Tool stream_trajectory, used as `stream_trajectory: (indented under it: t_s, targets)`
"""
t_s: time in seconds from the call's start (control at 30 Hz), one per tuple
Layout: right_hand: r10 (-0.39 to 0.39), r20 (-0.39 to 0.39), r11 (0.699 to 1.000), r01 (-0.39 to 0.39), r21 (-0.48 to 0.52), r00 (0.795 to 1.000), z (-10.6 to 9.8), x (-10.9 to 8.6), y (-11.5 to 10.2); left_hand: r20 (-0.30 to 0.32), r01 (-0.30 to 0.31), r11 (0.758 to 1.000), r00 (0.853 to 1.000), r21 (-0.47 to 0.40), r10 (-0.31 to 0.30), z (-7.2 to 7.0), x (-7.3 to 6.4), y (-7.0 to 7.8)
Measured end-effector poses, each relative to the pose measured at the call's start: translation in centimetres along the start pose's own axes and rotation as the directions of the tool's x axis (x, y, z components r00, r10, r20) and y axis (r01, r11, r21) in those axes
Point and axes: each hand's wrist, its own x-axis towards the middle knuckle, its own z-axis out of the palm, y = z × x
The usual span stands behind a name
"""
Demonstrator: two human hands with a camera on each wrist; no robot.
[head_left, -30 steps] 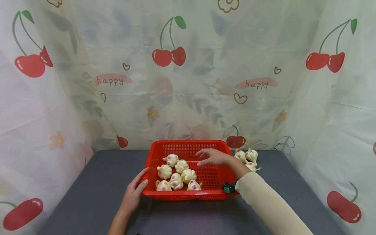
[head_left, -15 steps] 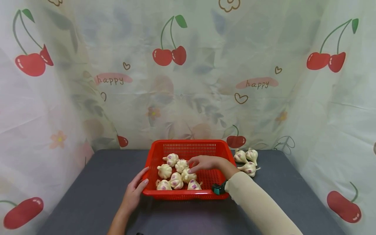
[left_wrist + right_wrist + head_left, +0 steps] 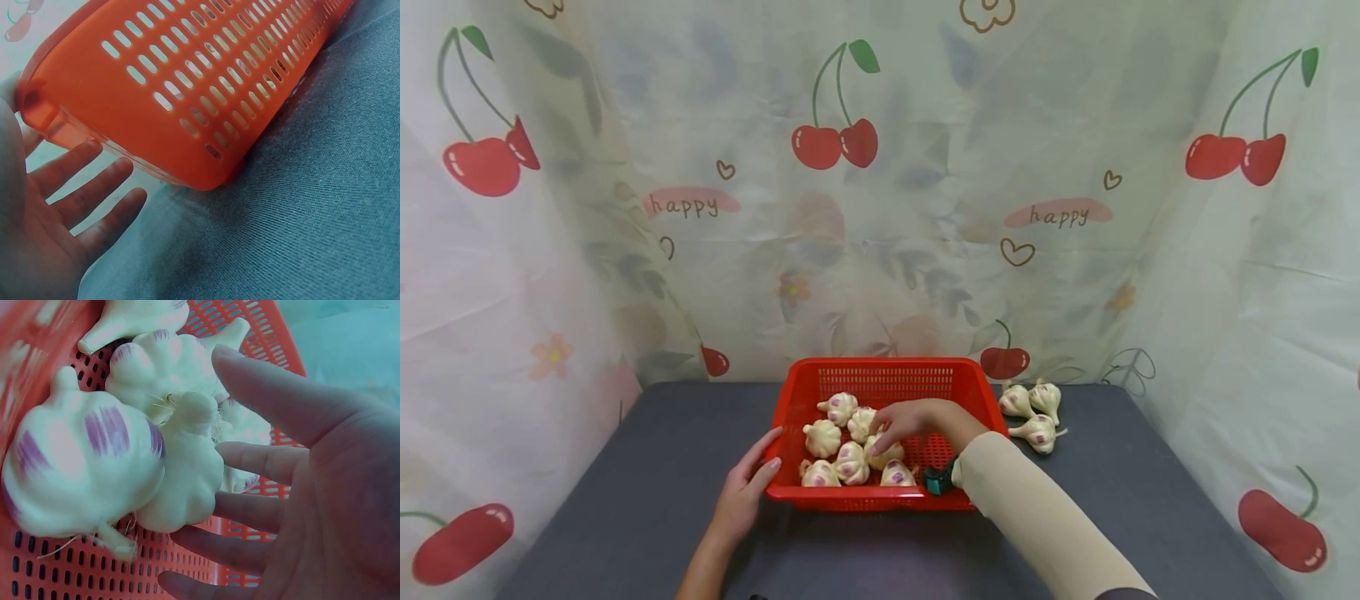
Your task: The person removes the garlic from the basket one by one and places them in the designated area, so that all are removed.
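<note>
My left hand [image 3: 737,496] touches the front left corner of a red plastic basket [image 3: 880,493]. In the left wrist view its lower fingers [image 3: 103,215] are spread and nearly straight beside the basket wall. Inside the basket, my right hand [image 3: 913,421] reaches over a garlic bulb [image 3: 190,465]. In the right wrist view the thumb stands apart above that bulb and the spread fingers lie along its side, tips partly behind it. A purple-streaked garlic bulb [image 3: 81,462] sits beside it. Several more bulbs, one of them a garlic bulb [image 3: 822,437], lie in the basket's left half.
Outside the basket, to its right, three garlic bulbs [image 3: 1037,433] rest together on the dark grey table [image 3: 700,433]. A cherry-printed curtain [image 3: 880,275] surrounds the table at the back and both sides.
My right hand has moved left and down inside the basket, from above its bare right part to the garlic bulb. My left hand stays at the basket's corner.
</note>
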Motion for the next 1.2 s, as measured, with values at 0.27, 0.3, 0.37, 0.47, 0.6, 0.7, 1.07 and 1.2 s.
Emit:
stream_trajectory:
  t_s: [0.27,0.3,0.37,0.47,0.6,0.7,1.07,1.2]
  targets:
    - [0.019,0.022,0.999,-0.019,-0.037,1.0,0.1,-0.1,-0.5,0.008,0.009,1.0,1.0,-0.011,-0.009,0.0,0.1,0.0]
    - [0.016,0.023,0.999,-0.015,-0.037,1.0,0.0,-0.1,-0.4,0.008,0.006,1.0,1.0,-0.011,-0.006,0.1,0.1,0.0]
    - [0.004,0.022,0.999,-0.002,-0.053,1.0,-0.1,-0.2,-0.3,0.004,0.001,1.0,1.0,-0.017,0.0,0.1,0.1,0.0]
    - [-0.027,0.001,0.994,0.027,-0.107,1.0,-0.4,-0.4,-0.1,0.004,-0.017,1.0,1.0,-0.013,0.017,0.1,0.0,0.0]
    - [-0.051,-0.056,0.992,0.044,-0.115,0.997,-0.7,-0.9,0.3,0.006,-0.029,1.0,1.0,-0.008,0.029,0.1,-0.1,-0.1]
    - [-0.069,-0.111,0.995,0.06,-0.076,0.991,-1.1,-1.4,0.8,0.004,-0.021,1.0,1.0,-0.009,0.021,0.0,-0.1,-0.1]
    - [-0.121,-0.269,0.992,0.124,-0.008,0.955,-2.3,-3.1,3.1,-0.002,0.003,1.0,1.0,-0.02,-0.003,0.1,0.0,0.0]
    - [-0.148,-0.334,0.988,0.152,-0.015,0.931,-2.6,-3.8,3.7,-0.005,0.004,1.0,1.0,-0.012,-0.004,0.1,-0.1,-0.1]
